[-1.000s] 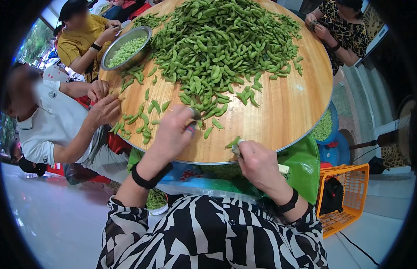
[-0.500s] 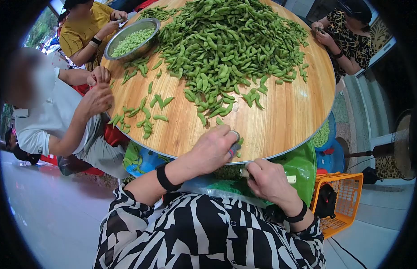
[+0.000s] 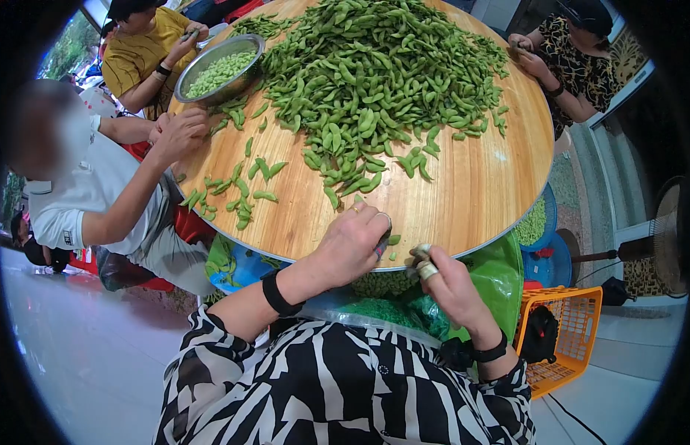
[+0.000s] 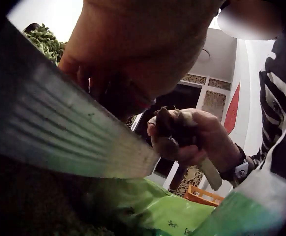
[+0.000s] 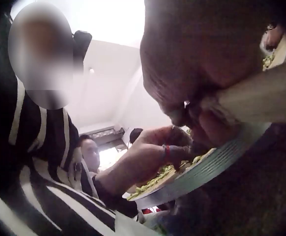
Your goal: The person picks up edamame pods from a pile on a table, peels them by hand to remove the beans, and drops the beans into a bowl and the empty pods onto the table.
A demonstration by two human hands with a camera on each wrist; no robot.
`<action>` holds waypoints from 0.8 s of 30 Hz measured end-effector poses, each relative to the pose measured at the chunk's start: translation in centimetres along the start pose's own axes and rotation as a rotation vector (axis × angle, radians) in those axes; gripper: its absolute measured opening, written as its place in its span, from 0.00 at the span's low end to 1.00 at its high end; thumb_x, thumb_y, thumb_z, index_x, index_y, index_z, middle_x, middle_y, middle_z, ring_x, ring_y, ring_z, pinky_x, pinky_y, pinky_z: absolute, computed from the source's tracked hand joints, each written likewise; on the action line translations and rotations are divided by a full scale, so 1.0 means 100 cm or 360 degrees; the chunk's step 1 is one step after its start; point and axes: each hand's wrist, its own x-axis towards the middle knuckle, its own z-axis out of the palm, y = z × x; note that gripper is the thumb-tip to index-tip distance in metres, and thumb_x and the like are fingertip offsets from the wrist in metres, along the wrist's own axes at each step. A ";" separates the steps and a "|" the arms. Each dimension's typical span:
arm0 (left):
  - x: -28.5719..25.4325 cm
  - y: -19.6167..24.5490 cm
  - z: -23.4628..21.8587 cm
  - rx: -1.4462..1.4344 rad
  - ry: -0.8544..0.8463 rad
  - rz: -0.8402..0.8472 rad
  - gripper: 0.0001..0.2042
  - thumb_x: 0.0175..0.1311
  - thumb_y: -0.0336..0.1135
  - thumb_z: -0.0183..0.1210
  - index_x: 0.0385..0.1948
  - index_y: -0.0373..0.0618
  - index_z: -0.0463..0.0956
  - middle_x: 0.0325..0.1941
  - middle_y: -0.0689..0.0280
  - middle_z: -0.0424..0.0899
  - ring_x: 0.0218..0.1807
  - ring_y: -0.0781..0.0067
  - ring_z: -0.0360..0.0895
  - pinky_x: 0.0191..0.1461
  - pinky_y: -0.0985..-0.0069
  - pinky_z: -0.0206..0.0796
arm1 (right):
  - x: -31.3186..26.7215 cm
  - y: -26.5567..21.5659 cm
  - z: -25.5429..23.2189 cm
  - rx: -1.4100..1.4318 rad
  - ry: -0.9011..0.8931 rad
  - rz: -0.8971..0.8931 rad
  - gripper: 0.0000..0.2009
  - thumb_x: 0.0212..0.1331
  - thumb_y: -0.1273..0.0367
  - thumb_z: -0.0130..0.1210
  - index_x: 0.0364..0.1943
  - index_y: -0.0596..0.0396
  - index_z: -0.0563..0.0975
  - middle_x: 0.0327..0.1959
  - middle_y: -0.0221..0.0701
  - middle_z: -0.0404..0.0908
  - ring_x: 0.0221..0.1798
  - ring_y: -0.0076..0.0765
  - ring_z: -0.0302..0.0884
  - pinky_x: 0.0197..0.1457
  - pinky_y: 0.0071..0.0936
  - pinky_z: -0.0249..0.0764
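At the near edge of the round wooden table, my left hand (image 3: 351,241) is palm down with its fingers bent toward the top. What its fingertips hold is hidden, so I cannot tell. Two small green pod pieces (image 3: 393,239) lie right beside them. My right hand (image 3: 450,285) is a little to the right, at the table's rim, its fingers curled round a tool with a pale handle (image 4: 211,174). The handle (image 5: 261,98) sticks out of the fist in both wrist views. A big heap of green edamame pods (image 3: 382,81) covers the table's far half.
A metal bowl of shelled beans (image 3: 257,55) stands at the far left of the wooden table (image 3: 463,200). Loose pods (image 3: 241,194) are scattered at the left. Other people sit around it. Green plastic sheeting (image 3: 501,271), an orange crate (image 3: 582,334) and blue basins (image 3: 549,259) are below right.
My left hand came from the loose pods toward the near right edge, then shifted slightly left. My right hand dropped to the rim, then turned and rose a little. The green pod it held is no longer visible.
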 end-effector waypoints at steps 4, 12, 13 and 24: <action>0.002 0.003 -0.001 0.0034 -0.0031 0.0016 0.11 0.46 0.24 0.60 0.32 0.41 0.70 0.32 0.56 0.72 0.38 0.51 0.70 0.41 0.60 0.65 | 0.010 -0.006 0.014 -0.0843 0.0204 -0.0496 0.14 0.51 0.72 0.57 0.42 0.60 0.71 0.31 0.40 0.73 0.33 0.43 0.75 0.34 0.35 0.71; 0.001 0.002 -0.004 0.0006 -0.0075 0.0101 0.11 0.43 0.24 0.60 0.30 0.41 0.71 0.35 0.56 0.70 0.40 0.50 0.69 0.43 0.59 0.65 | 0.023 -0.014 0.022 -0.1202 0.0042 -0.0561 0.11 0.46 0.72 0.59 0.32 0.57 0.69 0.28 0.40 0.71 0.31 0.50 0.75 0.33 0.41 0.72; 0.001 0.002 -0.004 0.0005 -0.0070 0.0101 0.11 0.43 0.24 0.60 0.30 0.41 0.71 0.35 0.56 0.70 0.40 0.50 0.69 0.43 0.59 0.65 | 0.022 -0.017 0.020 -0.1208 -0.0041 -0.0524 0.11 0.47 0.72 0.58 0.31 0.57 0.68 0.28 0.41 0.71 0.31 0.51 0.75 0.33 0.42 0.72; 0.011 0.019 -0.019 -0.1764 -0.0049 -0.0988 0.08 0.59 0.25 0.60 0.40 0.39 0.77 0.31 0.70 0.80 0.31 0.84 0.73 0.33 0.83 0.66 | 0.004 -0.021 -0.009 0.0189 -0.0062 -0.0063 0.18 0.68 0.64 0.42 0.55 0.63 0.66 0.33 0.37 0.75 0.30 0.36 0.75 0.35 0.31 0.71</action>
